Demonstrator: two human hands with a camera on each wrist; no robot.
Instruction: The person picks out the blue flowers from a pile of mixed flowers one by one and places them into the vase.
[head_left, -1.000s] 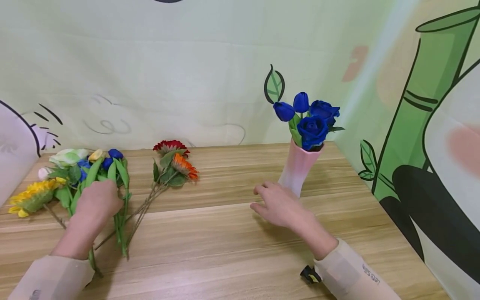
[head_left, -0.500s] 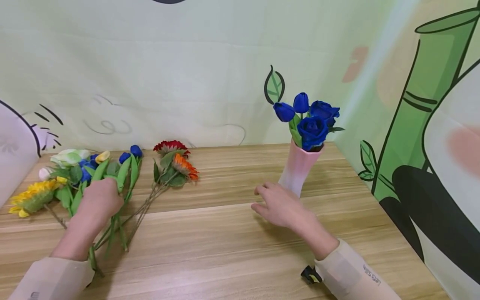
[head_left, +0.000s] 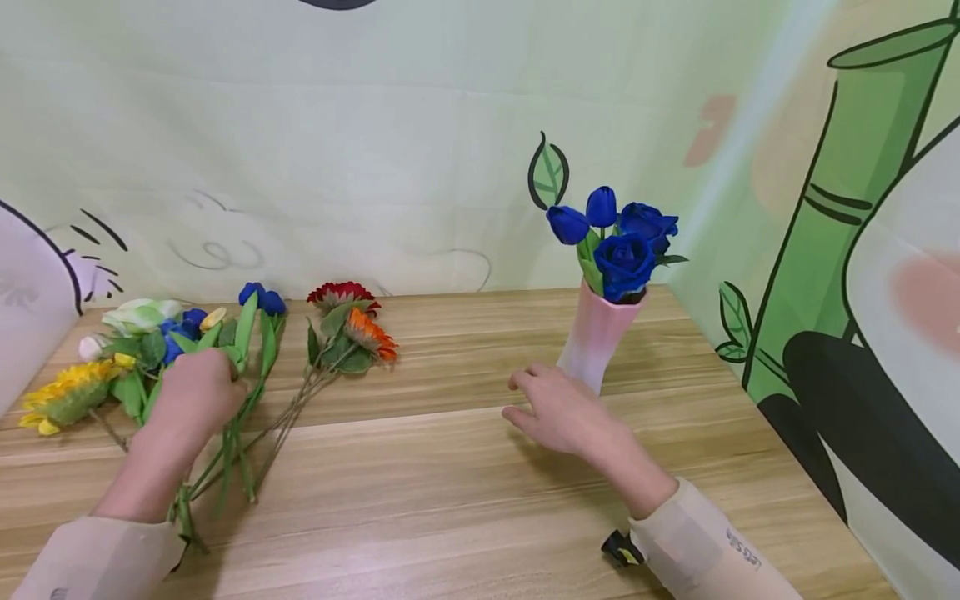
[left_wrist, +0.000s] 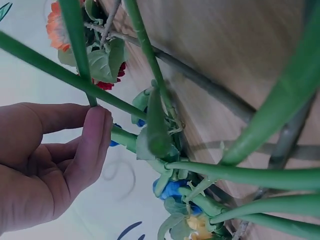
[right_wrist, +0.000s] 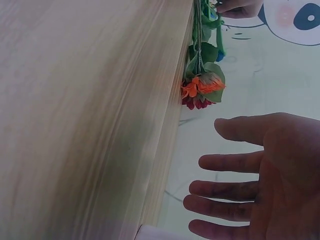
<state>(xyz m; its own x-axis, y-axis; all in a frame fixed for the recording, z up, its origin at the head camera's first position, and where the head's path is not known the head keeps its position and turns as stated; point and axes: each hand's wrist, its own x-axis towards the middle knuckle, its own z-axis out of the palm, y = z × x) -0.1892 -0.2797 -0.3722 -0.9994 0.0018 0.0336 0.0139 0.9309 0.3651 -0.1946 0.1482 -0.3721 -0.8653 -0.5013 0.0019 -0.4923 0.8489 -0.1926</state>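
In the head view, my left hand [head_left: 201, 387] is over the flower pile at the left. The left wrist view shows its thumb and fingertips pinching a thin green stem [left_wrist: 82, 60]. Blue tulips [head_left: 262, 298] stick out just beyond that hand; which bloom belongs to the pinched stem is hard to tell. My right hand [head_left: 558, 412] hovers by the foot of a pink-and-white vase [head_left: 596, 337], fingers spread and holding nothing. Whether it touches the vase cannot be made out. Blue roses [head_left: 626, 262] and blue tulips [head_left: 567, 224] stand in the vase.
A yellow sunflower [head_left: 67, 396], a pale green-white bloom [head_left: 142, 315] and other flowers lie at the far left. Right of the pile are a red flower [head_left: 341, 293] and an orange flower [head_left: 367, 333] with long stems. A small black object [head_left: 621, 548] sits near my right sleeve.
Blue tulips at the left hand have shifted right, and one has risen, bringing the blooms together. The left hand has moved slightly. My right hand and the vase stay put.
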